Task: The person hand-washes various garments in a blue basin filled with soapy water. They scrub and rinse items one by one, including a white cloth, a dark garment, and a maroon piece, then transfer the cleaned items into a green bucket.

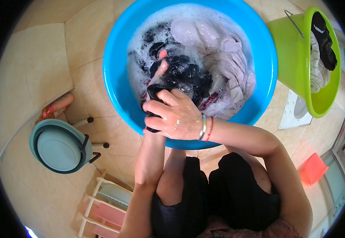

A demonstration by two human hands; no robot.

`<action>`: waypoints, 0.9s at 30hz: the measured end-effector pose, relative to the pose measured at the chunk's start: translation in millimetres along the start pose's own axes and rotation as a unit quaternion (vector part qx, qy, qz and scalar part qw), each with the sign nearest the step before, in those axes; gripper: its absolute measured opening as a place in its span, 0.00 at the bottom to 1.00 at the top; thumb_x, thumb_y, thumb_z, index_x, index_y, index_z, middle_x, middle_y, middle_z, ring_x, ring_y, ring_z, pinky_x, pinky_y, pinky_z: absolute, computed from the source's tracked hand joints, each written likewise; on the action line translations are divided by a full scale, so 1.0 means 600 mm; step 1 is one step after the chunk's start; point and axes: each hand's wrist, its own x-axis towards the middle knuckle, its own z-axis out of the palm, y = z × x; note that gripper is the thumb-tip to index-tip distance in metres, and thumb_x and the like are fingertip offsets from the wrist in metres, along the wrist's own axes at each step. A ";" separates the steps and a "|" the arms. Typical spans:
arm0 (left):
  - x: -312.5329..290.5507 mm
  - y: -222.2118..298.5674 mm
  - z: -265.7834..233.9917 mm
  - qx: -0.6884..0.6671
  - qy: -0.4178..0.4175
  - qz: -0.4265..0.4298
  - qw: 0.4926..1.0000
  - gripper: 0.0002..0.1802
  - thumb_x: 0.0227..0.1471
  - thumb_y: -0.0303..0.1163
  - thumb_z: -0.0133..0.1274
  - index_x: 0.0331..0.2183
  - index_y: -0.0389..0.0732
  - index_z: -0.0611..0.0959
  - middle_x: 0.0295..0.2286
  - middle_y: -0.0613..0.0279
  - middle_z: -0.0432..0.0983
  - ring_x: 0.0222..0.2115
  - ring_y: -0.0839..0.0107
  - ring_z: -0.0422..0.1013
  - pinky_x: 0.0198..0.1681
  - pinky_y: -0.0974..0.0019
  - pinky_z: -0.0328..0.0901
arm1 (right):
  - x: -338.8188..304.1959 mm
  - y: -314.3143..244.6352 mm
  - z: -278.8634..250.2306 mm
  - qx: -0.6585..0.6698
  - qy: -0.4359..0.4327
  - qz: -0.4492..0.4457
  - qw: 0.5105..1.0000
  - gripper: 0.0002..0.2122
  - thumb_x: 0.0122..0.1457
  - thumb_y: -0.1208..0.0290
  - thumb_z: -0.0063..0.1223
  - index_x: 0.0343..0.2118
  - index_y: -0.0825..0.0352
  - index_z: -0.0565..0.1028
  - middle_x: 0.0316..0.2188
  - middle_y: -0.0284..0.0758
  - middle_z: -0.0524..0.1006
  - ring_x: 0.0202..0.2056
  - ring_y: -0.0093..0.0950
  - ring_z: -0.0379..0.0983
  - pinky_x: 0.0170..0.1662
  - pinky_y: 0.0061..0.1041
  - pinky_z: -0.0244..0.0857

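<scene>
A large blue tub [113, 75] stands in front of me with foamy water and soaking clothes in it. My right hand [176, 115], with a silver bangle and a red cord at its wrist, has its fingers curled around a wet black garment [180, 73] at my left wrist. Beneath that cloth my left hand [160, 70] reaches into the suds, holding the same garment. One finger or thumb shows, while the cloth hides the others. A pale garment [230, 65] lies bunched on the right side of the tub, with a bit of dark red cloth [209, 100] beside the black one.
Right of the tub is a lime-green bucket [287, 51] with black and white clothes hanging at its mouth. A teal basin [57, 146] is at the left, above a white rack [88, 210]. A coral-red container [313, 168] sits on the tiled floor at the right.
</scene>
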 end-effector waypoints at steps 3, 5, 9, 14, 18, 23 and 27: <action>-0.001 -0.006 -0.015 0.001 0.009 0.026 1.000 0.29 0.60 0.35 0.49 0.62 0.50 0.65 0.53 0.53 0.69 0.51 0.62 0.69 0.55 0.55 0.64 | 0.023 0.013 0.006 -0.014 0.049 -0.002 0.999 0.11 0.43 0.57 0.63 0.20 0.53 0.72 0.29 0.26 0.66 0.31 0.27 0.65 0.28 0.24 0.59; 0.014 -0.028 -0.025 0.009 0.017 0.038 0.999 0.28 0.60 0.36 0.48 0.62 0.49 0.65 0.53 0.53 0.69 0.51 0.63 0.69 0.55 0.56 0.64 | 0.015 0.044 0.007 -0.001 0.082 -0.010 0.997 0.12 0.41 0.60 0.65 0.19 0.55 0.70 0.27 0.26 0.65 0.28 0.27 0.65 0.25 0.23 0.60; 0.011 -0.032 -0.039 0.024 0.042 0.097 0.994 0.27 0.61 0.37 0.48 0.61 0.47 0.67 0.52 0.54 0.69 0.50 0.64 0.69 0.55 0.56 0.64 | 0.031 0.057 0.005 0.045 0.134 0.005 0.990 0.11 0.39 0.69 0.66 0.17 0.60 0.70 0.24 0.29 0.67 0.24 0.27 0.69 0.24 0.26 0.67; 0.002 -0.046 -0.074 0.058 0.073 0.171 0.981 0.26 0.61 0.38 0.48 0.60 0.46 0.68 0.52 0.54 0.70 0.50 0.65 0.69 0.54 0.57 0.64 | 0.031 0.076 0.003 0.068 0.130 0.079 0.986 0.07 0.42 0.73 0.62 0.18 0.63 0.72 0.22 0.32 0.73 0.24 0.32 0.73 0.24 0.28 0.69; -0.013 -0.068 0.005 0.207 0.252 0.187 0.927 0.24 0.61 0.42 0.46 0.54 0.38 0.75 0.52 0.55 0.70 0.50 0.69 0.68 0.53 0.61 0.63 | 0.017 0.139 0.003 0.061 0.146 0.186 0.970 0.05 0.50 0.69 0.56 0.23 0.64 0.76 0.25 0.37 0.78 0.25 0.39 0.76 0.27 0.33 0.70; 0.009 -0.078 0.034 0.278 0.377 0.207 0.859 0.29 0.58 0.46 0.50 0.50 0.30 0.76 0.46 0.56 0.76 0.44 0.66 0.73 0.51 0.63 0.66 | -0.037 0.249 0.023 -0.044 0.076 0.326 0.941 0.15 0.58 0.58 0.53 0.29 0.66 0.79 0.26 0.44 0.78 0.29 0.46 0.74 0.34 0.39 0.68; -0.002 -0.018 0.010 0.095 0.195 0.138 0.966 0.20 0.61 0.39 0.46 0.53 0.42 0.76 0.52 0.58 0.72 0.53 0.60 0.68 0.57 0.54 0.63 | -0.063 0.301 -0.004 0.098 0.059 0.439 0.891 0.24 0.66 0.51 0.42 0.41 0.72 0.75 0.36 0.50 0.77 0.40 0.43 0.73 0.47 0.33 0.64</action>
